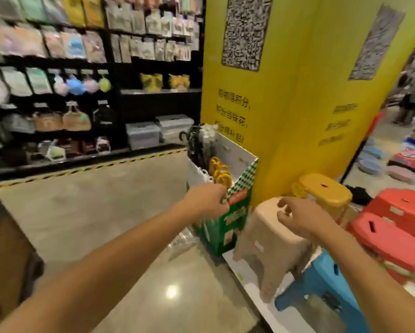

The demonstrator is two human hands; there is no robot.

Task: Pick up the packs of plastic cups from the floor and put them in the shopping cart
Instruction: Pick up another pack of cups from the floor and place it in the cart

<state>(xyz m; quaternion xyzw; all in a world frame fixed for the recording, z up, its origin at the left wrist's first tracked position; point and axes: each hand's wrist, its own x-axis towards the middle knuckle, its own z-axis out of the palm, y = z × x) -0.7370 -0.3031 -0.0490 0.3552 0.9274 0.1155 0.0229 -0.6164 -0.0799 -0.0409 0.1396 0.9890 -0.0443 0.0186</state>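
A clear pack of plastic cups [181, 243] lies on the grey floor, against the foot of a green and white cardboard display box [228, 224]. My left hand [207, 200] is stretched out above it, in front of the box's top corner, fingers curled and holding nothing that I can see. My right hand [302, 217] hovers over a beige plastic stool [271, 239], fingers loosely curled and empty. No shopping cart is clearly visible; a dark brown blurred shape [6, 260] fills the left edge.
A yellow pillar [297, 92] rises behind the box, which holds umbrellas. Orange, red and blue stools [326, 280] crowd a white platform at the right. Black shelves of hanging goods [81, 80] line the far wall. The grey floor [93, 207] spreads between.
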